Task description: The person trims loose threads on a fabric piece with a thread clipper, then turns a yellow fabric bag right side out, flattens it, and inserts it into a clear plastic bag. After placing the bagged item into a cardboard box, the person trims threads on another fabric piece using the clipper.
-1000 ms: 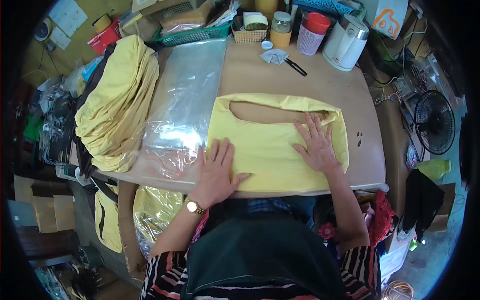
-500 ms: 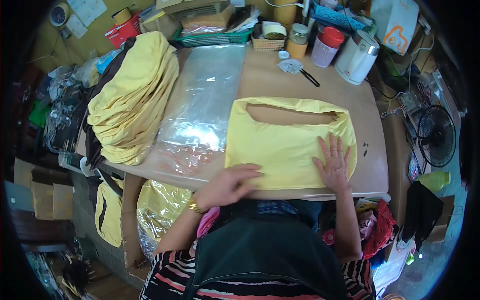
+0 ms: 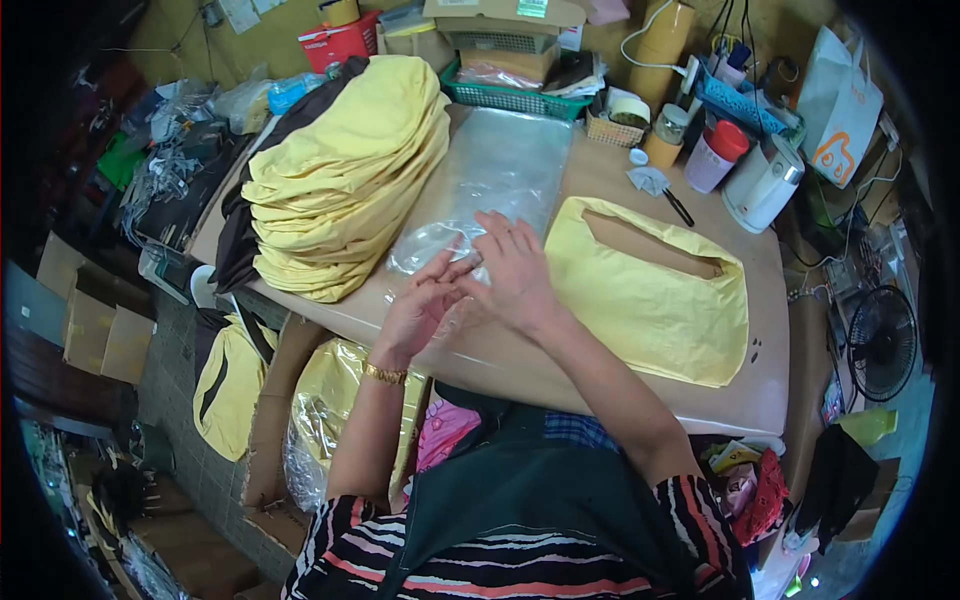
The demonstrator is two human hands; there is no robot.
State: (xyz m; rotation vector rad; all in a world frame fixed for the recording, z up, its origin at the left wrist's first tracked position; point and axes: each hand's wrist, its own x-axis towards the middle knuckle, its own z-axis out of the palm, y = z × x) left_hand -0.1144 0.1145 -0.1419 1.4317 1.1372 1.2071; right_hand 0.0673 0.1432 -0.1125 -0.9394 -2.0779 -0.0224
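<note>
Clear plastic bags [image 3: 520, 150] lie in a flat stack on the table. My two hands meet over their near end. My left hand [image 3: 425, 308], with a gold bracelet at its wrist, has its fingers drawn together and seems to pinch the edge of a clear plastic bag; the exact grip is partly hidden. Held over the plastic, my right hand [image 3: 518, 275] has its fingers stretched out and its thumb near the left fingertips. To the right, a yellow cloth bag [image 3: 645, 300] lies flat with its handle opening at the far side, touched by neither hand.
A tall heap of yellow cloth bags [image 3: 340, 190] stands left of the plastic, over dark cloth. At the back are a green basket [image 3: 520, 100], a pink cup with a red lid [image 3: 712, 160], a white kettle [image 3: 762, 185] and black tweezers [image 3: 678, 207]. A cardboard box [image 3: 275, 420] stands below the front edge.
Both hands have left the yellow cloth bag and moved left, coming together over the clear plastic bags. The view has shifted left, and the cloth bag appears turned slightly.
</note>
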